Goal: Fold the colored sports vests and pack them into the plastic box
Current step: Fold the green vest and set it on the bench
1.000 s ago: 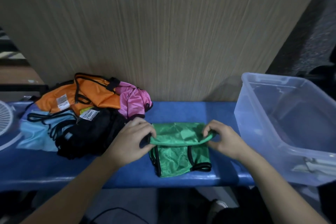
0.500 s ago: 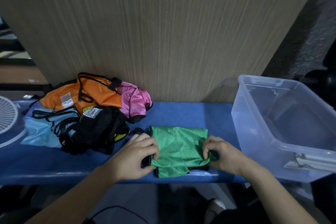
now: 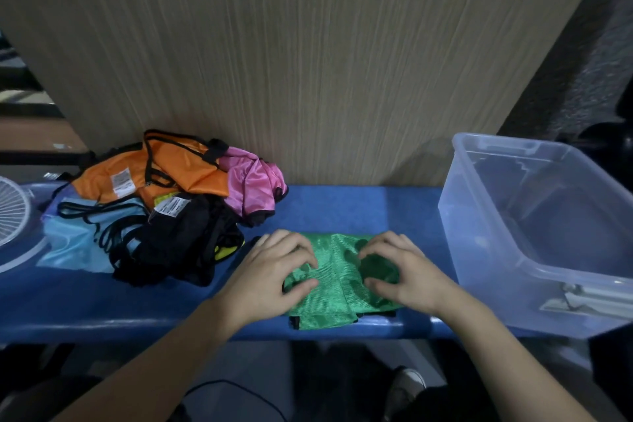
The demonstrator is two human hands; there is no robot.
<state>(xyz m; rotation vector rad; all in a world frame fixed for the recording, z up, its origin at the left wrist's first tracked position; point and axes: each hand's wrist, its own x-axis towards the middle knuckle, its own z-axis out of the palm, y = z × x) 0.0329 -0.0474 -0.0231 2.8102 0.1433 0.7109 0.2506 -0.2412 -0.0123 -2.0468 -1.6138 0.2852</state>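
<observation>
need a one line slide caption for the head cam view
Both hands, left hand and right hand, press a folded green vest on the blue bench beside an empty plastic box.
</observation>
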